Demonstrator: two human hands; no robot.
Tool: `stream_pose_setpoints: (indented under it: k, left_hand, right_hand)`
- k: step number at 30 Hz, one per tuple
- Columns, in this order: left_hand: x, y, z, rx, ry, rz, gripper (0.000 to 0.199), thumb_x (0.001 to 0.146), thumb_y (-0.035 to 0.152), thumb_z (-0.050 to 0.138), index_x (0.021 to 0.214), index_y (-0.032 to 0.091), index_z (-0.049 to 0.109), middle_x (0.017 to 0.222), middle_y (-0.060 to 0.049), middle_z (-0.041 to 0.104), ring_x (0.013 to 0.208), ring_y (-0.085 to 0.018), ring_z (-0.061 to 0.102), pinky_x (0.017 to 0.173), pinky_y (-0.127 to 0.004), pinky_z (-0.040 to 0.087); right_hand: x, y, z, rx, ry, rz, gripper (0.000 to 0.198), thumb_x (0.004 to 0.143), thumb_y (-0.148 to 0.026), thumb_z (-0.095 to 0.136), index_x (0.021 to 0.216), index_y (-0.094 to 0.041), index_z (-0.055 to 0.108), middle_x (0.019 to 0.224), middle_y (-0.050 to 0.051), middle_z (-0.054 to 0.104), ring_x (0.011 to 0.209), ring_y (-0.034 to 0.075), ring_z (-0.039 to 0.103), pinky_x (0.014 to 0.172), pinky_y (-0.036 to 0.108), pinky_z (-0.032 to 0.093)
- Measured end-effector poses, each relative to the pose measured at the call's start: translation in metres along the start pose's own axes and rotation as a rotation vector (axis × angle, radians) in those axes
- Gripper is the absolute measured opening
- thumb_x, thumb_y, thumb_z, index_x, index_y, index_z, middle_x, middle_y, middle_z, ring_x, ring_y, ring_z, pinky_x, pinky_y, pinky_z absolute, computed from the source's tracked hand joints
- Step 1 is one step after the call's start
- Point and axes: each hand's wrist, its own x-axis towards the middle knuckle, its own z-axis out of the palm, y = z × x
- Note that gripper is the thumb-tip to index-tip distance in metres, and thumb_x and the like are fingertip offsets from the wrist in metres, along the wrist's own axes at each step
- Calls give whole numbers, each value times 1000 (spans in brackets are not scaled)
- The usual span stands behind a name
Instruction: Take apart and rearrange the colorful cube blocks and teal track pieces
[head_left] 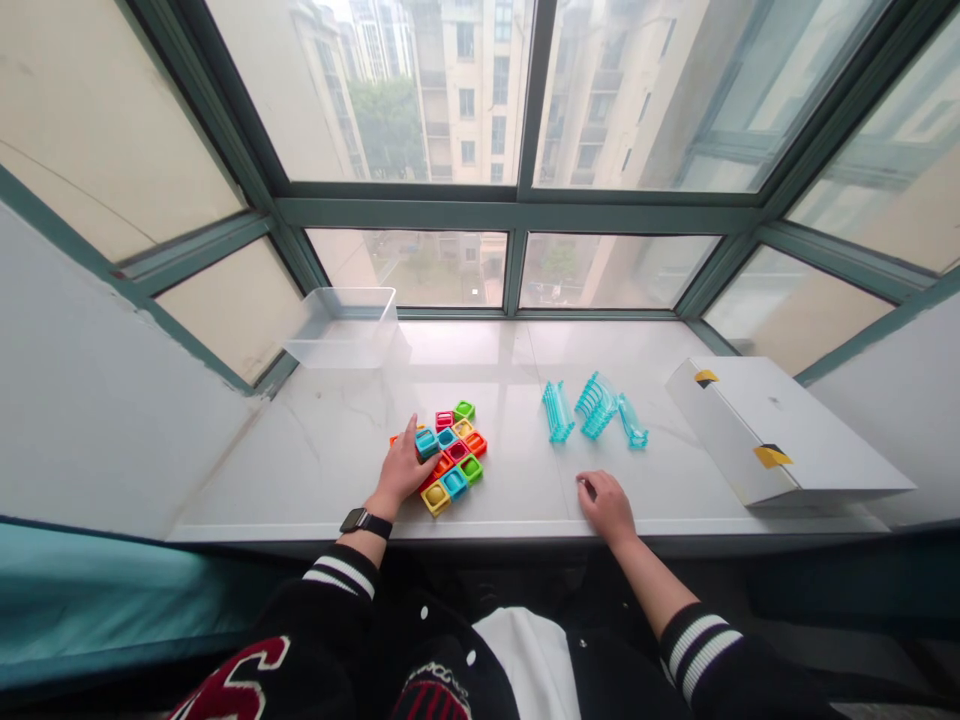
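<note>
My left hand (400, 468) reaches over a cluster of colourful hollow plastic blocks (457, 451). Its thumb and index finger close on a blue block (427, 443) at the cluster's left side; part of that block and its neighbours are hidden by the hand. Red, yellow, green, orange and blue blocks lie close together in slanting rows. Resting on the white sill near its front edge is my right hand (606, 506), fingers loosely curled, with nothing visible in them. Beyond it lie three translucent turquoise ribbed plastic pieces (598, 405), apart from the hand.
A clear plastic bin (341, 340) stands at the back left of the white sill (510, 500). To the right sits a white box (810, 430) with black-and-yellow tape. Green-framed windows (517, 212) close off the back and sides.
</note>
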Motion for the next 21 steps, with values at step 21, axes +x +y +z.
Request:
stream_pose_setpoints:
  k: [21]
  left_hand:
    - [-6, 12, -11, -7, -145, 479, 94, 93, 48, 68, 169, 24, 18, 154, -14, 59, 143, -36, 54, 120, -58, 42]
  right_hand:
    - [0, -3, -2, -5, -3, -14, 22, 95, -24, 53, 102, -20, 73, 94, 9, 72, 91, 26, 65, 91, 38, 51]
